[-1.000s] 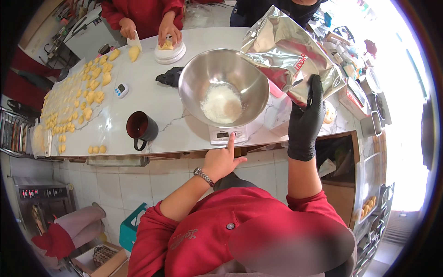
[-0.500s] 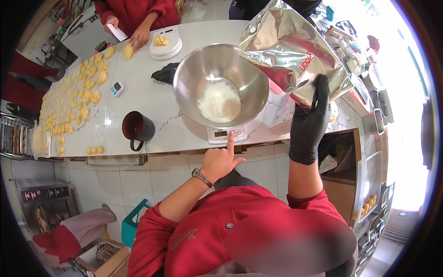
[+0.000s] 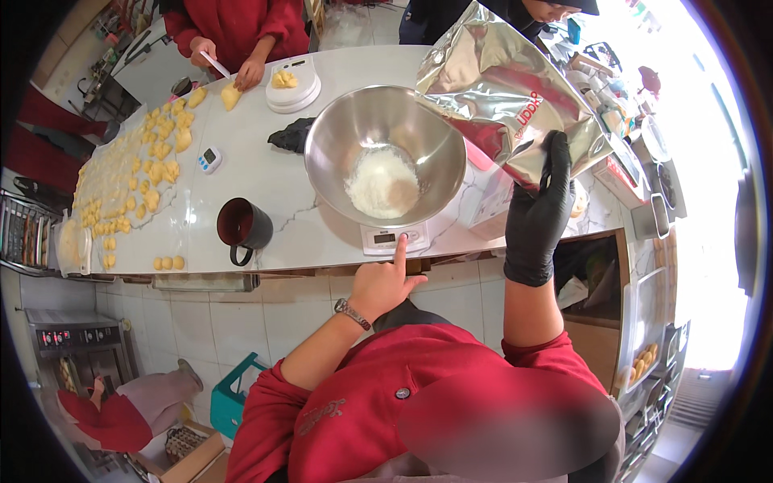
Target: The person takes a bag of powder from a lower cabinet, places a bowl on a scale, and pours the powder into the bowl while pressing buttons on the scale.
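Pressing scale (image 3: 392, 238) at counter edge (image 3: 322, 262)

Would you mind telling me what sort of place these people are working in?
Most likely a bakery or pastry kitchen: rows of yellow dough pieces cover the white counter, a steel bowl of white powder sits on a digital scale, and an oven stands below.

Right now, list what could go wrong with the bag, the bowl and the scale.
1. The foil bag, held tilted by the gloved right hand beside the steel bowl, could spill powder onto the counter.
2. The left hand is pressing the scale under the loaded bowl; a push may upset the reading.
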Available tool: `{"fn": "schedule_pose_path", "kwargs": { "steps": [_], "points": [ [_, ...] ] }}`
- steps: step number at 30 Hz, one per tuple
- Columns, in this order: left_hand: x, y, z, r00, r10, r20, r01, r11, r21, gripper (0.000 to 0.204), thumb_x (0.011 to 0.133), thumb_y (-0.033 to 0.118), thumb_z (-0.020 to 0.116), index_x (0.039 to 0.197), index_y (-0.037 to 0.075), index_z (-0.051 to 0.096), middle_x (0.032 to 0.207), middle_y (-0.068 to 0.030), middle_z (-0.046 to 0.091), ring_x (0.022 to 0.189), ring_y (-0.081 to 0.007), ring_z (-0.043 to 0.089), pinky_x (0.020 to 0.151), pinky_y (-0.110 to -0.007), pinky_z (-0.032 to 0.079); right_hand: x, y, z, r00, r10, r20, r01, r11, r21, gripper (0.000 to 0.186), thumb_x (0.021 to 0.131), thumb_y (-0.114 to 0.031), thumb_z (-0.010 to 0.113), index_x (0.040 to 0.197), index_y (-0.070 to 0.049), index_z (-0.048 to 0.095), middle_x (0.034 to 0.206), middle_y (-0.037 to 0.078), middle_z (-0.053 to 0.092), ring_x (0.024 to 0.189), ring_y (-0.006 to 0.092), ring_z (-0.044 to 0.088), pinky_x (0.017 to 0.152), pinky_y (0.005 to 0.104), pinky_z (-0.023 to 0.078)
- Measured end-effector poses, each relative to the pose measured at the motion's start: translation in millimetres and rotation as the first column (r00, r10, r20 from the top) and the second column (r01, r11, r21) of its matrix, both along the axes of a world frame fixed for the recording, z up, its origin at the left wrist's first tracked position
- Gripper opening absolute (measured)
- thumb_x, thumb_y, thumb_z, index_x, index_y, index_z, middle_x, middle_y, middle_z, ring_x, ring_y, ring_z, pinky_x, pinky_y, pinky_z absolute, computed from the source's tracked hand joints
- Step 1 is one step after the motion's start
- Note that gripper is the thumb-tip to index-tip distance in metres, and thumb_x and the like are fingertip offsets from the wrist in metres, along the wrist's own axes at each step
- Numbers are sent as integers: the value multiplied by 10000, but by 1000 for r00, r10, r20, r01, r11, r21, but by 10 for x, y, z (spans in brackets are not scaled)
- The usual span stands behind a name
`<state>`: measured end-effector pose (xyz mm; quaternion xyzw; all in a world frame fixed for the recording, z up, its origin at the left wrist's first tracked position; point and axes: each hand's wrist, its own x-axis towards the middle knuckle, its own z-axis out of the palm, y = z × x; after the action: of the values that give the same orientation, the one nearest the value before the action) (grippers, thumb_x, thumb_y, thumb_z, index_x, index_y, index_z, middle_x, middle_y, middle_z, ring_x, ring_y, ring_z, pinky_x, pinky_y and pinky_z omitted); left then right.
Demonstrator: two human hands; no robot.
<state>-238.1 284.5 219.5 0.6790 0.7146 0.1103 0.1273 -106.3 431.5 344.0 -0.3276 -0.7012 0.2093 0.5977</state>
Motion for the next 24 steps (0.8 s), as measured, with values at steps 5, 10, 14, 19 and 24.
{"fn": "schedule_pose_path", "kwargs": {
  "steps": [5, 10, 14, 19, 24],
  "points": [
    [18, 9, -17, 1000, 0, -28, 0, 1000, 20, 830, 801, 582, 473, 1296, -64, 310, 396, -48, 456, 329, -234, 477, 351, -346, 397, 42, 31, -5, 996, -57, 73, 51, 996, 77, 657, 658, 241, 431, 1265, -9, 413, 1101, 156, 525, 1054, 240, 517, 898, 301, 402],
    [20, 19, -14, 999, 13, -35, -10, 996, 85, 779, 799, 568, 493, 1248, -58, 380, 408, -51, 467, 339, -229, 488, 353, -338, 396, 33, 4, 1, 989, -114, 95, 105, 990, 93, 582, 679, 208, 478, 1219, -8, 463, 1027, 112, 545, 906, 163, 532, 749, 258, 441],
    [13, -51, 275, 994, -85, 70, 55, 935, 351, 629, 790, 415, 619, 1194, -31, 434, 481, -35, 511, 372, -190, 492, 362, -310, 387, -71, 4, 200, 958, 43, -282, -144, 927, -347, 324, 748, 58, 601, 1066, -1, 578, 816, 29, 571, 658, 66, 473, 563, 207, 388],
    [-447, 83, 892, 955, 28, 294, -276, 445, 852, 586, 668, 82, 762, 1164, 6, 460, 919, -77, 560, 785, -134, 541, 630, -272, 449, -262, 2, 367, 946, 310, 95, -283, 932, -227, 331, 724, -198, 739, 955, 6, 617, 786, 57, 649, 699, 71, 577, 620, 221, 470],
    [-956, 413, 1318, 860, -129, 494, -266, 711, 651, 533, 674, 39, 735, 1146, 38, 487, 1108, -131, 568, 926, -206, 576, 742, -302, 463, -389, 115, 612, 776, 472, 418, -477, 873, -101, 440, 641, -289, 786, 956, -37, 611, 721, 114, 632, 593, 204, 618, 569, 277, 487]
  ]
}}
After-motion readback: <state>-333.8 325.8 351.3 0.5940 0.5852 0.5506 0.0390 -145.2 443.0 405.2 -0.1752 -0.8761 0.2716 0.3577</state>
